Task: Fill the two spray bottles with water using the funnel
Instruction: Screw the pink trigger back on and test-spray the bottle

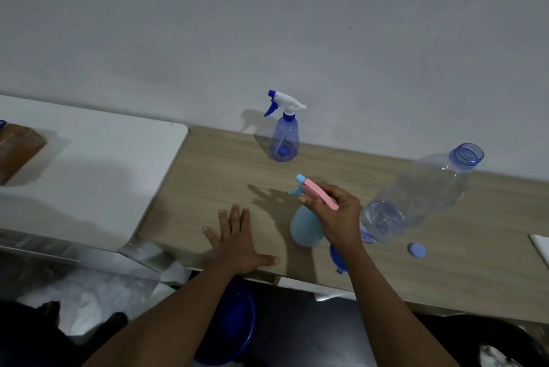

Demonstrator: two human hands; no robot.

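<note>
Left hand (pixel 237 240) lies flat, fingers spread — right hand (pixel 335 215) curled in a grip.

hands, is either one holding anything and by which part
The right hand grips the light blue spray bottle by its pink trigger head. The left hand lies flat on the table, holding nothing.

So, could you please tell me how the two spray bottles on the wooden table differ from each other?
The far spray bottle is see-through blue with a white and dark blue trigger head; the near spray bottle is opaque pale blue with a pink head. The far one stands untouched by the wall; the near one's head is gripped by the right hand. Both stand on the wooden table with heads in place.
</note>
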